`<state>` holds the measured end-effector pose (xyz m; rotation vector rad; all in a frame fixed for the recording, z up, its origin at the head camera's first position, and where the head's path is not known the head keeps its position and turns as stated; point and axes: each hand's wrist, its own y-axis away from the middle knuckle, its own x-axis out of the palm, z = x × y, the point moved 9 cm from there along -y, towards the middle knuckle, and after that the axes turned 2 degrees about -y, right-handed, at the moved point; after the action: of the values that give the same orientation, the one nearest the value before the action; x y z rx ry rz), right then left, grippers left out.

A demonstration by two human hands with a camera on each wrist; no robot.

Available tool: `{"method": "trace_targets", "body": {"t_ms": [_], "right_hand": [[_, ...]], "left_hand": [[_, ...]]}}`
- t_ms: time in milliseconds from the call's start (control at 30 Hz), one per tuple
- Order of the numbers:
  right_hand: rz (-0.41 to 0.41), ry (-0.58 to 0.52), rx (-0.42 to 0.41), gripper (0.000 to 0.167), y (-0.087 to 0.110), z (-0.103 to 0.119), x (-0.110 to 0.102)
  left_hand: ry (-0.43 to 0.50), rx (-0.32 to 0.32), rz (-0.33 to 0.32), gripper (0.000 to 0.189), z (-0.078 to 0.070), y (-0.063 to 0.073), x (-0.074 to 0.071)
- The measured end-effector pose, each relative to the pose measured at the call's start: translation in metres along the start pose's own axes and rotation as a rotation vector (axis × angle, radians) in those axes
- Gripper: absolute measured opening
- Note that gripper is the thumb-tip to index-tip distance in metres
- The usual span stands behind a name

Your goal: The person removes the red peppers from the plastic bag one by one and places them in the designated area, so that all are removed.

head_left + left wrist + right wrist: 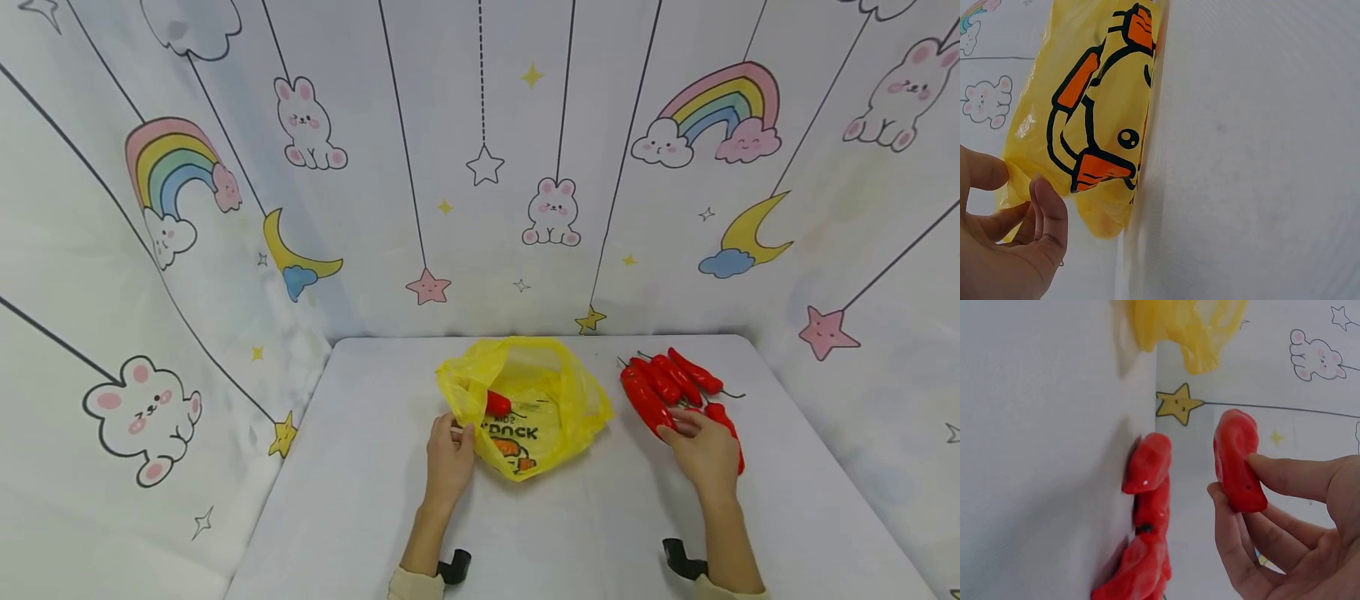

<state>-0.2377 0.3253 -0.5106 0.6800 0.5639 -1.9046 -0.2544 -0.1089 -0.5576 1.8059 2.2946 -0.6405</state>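
Observation:
A yellow plastic bag with a printed cartoon lies with its mouth spread open. My left hand pinches the left edge of the bag between thumb and fingers, seen close up in the left wrist view. Inside the bag shows one red chili pepper, partly hidden by the rim. To the right, my right hand grips another red chili pepper between thumb and fingertips, raised off the table in the right wrist view. Beside and beyond that hand lie several more red chili peppers, some partly covered by it.
The white table ends at a back edge against a printed cloth wall, which also rises on both sides. Black wrist mounts stick out from both wrists, above the table near the front.

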Motion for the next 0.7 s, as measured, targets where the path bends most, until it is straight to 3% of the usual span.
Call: {"method": "trace_targets", "body": {"t_ms": [333,700], "right_hand": [[-0.063,0.022,0.069,0.052,0.003,-0.026,-0.007],[-0.120,0.055,0.059,0.048,0.006,-0.043,-0.007]], "left_hand": [[0.000,-0.007,0.004,0.029,0.001,0.000,0.000],[-0.002,-0.003,0.003,0.028,0.001,0.000,-0.001]]}}
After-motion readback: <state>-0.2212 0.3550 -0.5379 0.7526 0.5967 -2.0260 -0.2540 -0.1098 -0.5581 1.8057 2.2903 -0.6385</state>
